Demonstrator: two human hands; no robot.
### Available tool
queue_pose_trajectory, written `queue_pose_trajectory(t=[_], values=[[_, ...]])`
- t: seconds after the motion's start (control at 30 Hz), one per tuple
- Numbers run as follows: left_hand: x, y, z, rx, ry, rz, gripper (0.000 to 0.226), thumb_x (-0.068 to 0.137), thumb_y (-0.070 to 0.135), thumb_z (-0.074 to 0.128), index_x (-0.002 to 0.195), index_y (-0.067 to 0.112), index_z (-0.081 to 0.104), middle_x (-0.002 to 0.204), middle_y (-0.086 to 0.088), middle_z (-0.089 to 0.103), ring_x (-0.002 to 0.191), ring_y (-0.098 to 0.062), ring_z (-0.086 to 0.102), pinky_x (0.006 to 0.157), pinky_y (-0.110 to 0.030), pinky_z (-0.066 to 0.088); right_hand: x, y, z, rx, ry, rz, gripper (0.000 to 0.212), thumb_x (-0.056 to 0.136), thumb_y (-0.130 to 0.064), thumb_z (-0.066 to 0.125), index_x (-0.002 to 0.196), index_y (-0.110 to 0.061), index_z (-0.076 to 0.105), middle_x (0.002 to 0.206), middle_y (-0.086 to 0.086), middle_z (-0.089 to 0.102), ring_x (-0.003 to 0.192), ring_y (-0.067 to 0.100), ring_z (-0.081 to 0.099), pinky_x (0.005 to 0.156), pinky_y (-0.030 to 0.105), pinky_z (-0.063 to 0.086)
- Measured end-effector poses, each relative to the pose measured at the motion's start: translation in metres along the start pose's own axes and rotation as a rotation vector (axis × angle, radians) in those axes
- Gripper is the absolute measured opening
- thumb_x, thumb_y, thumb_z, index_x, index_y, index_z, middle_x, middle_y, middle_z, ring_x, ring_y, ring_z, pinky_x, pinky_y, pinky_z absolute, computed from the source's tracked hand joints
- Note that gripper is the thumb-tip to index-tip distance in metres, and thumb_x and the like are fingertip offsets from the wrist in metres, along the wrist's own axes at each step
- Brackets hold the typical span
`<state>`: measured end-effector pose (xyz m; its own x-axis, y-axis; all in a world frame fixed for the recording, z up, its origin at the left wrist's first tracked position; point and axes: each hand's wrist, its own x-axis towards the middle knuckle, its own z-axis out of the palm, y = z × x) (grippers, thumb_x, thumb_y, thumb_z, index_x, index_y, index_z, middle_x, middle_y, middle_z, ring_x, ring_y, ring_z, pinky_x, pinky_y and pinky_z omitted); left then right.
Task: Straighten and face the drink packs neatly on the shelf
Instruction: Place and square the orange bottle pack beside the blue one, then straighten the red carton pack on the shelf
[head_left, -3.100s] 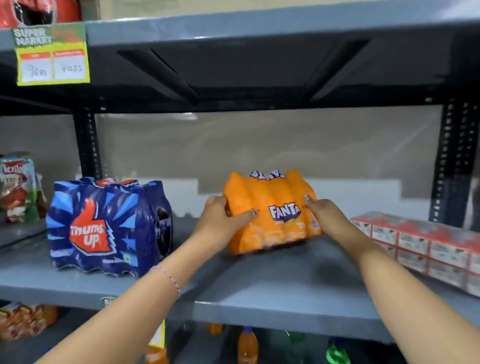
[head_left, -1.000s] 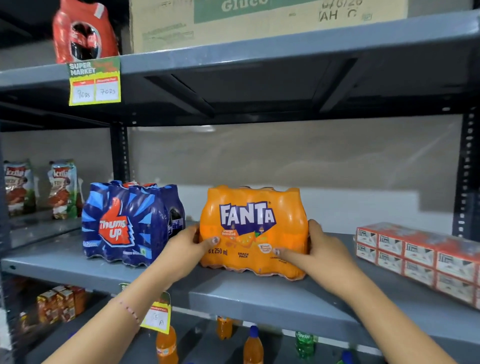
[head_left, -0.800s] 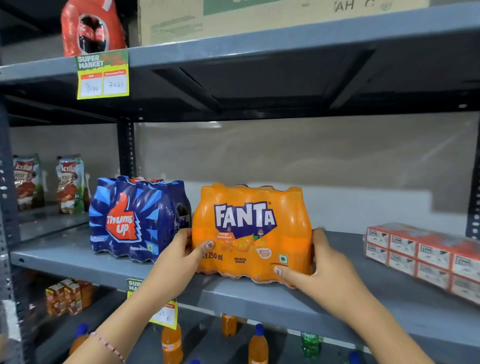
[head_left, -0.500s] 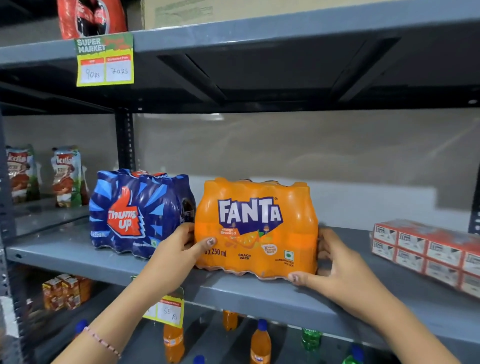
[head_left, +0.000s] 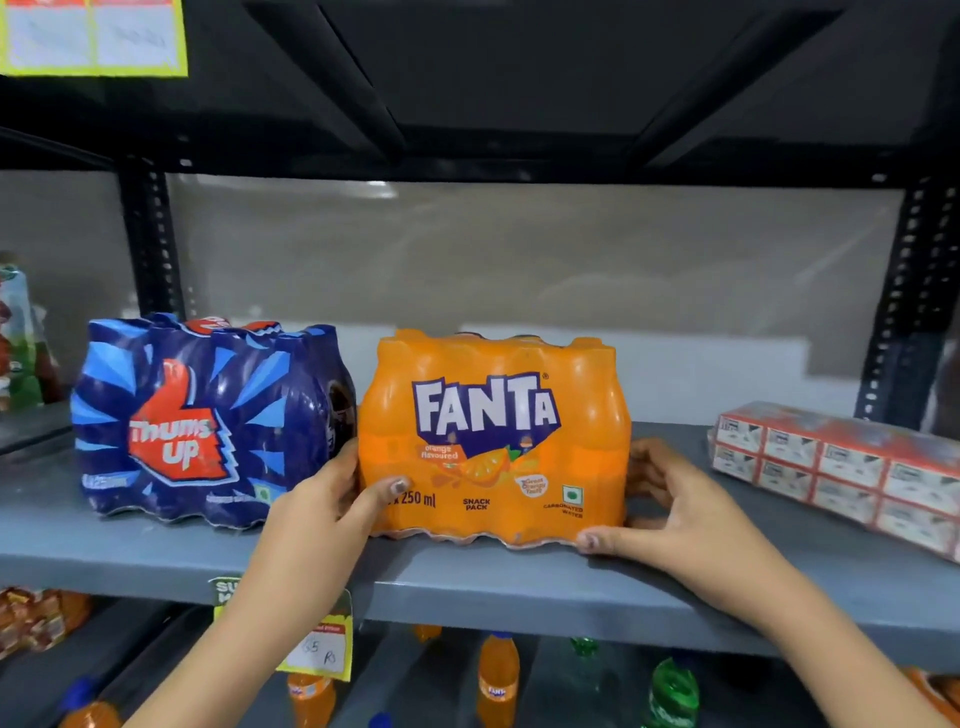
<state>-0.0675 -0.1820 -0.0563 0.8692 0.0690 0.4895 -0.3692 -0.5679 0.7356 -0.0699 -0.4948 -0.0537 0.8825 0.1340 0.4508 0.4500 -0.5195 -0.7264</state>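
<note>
An orange Fanta pack (head_left: 493, 441) stands on the grey shelf (head_left: 467, 587), its logo facing me squarely. My left hand (head_left: 332, 514) grips its lower left corner, thumb on the front. My right hand (head_left: 675, 514) holds its lower right corner, thumb under the front edge. A blue Thums Up pack (head_left: 208, 421) stands right beside it on the left, almost touching, label turned slightly leftward.
A wrapped stack of red-and-white cartons (head_left: 841, 467) lies at the shelf's right. Black uprights (head_left: 150, 234) and the shelf above frame the bay. Snack bags (head_left: 18, 338) sit far left. Orange and green bottles (head_left: 498, 675) stand below, behind a yellow price tag (head_left: 317, 649).
The Fanta pack was turned from side-on to logo-forward and slid left and forward beside the Thums Up pack. Both hands stayed on its lower corners; the view moved closer.
</note>
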Motion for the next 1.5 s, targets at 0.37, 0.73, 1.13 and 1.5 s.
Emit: queue_pose_trajectory(t=[0.37,0.73,1.13,1.5], values=[[0.004,0.048,0.043,0.148,0.054,0.087,0.042,0.096,0.042,0.055,0.132,0.022,0.055,0.104,-0.002,0.074,0.082,-0.016,0.061,0.067,-0.027,0.044,-0.008,0.018,-0.051,0.006,0.051,0.018,0.080,0.049,-0.060,0.091,0.116,-0.037,0.055,0.113,-0.010,0.070,0.104,-0.001,0.067,0.081,0.020,0.058],[-0.006,0.012,0.004,0.010,0.085,0.021,0.063,0.077,0.055,0.059,0.137,0.035,0.055,0.108,0.025,0.068,0.086,0.016,0.062,0.078,-0.012,0.045,-0.001,0.004,-0.090,-0.106,0.350,-0.090,0.024,0.082,-0.046,0.073,0.100,-0.032,0.066,0.105,-0.010,0.074,0.094,-0.002,0.068,0.089,0.019,0.051],[-0.027,0.067,0.064,-0.306,0.453,0.616,0.043,0.100,0.006,0.054,0.143,0.008,0.052,0.149,-0.001,0.055,0.140,-0.018,0.048,0.109,-0.026,0.042,0.011,0.056,-0.228,-0.873,0.229,0.685,0.074,0.096,-0.069,0.028,0.111,-0.008,0.066,0.127,0.023,0.067,0.106,0.037,0.065,0.092,0.045,0.053],[-0.016,0.161,0.159,-0.635,0.004,0.515,0.047,0.095,-0.006,0.050,0.130,0.023,0.061,0.139,0.000,0.063,0.132,-0.013,0.057,0.106,-0.029,0.046,-0.038,0.037,-0.166,-1.418,0.641,-0.167,0.040,0.087,-0.045,0.063,0.083,-0.006,0.059,0.078,0.017,0.061,0.073,0.036,0.056,0.061,0.041,0.030]])
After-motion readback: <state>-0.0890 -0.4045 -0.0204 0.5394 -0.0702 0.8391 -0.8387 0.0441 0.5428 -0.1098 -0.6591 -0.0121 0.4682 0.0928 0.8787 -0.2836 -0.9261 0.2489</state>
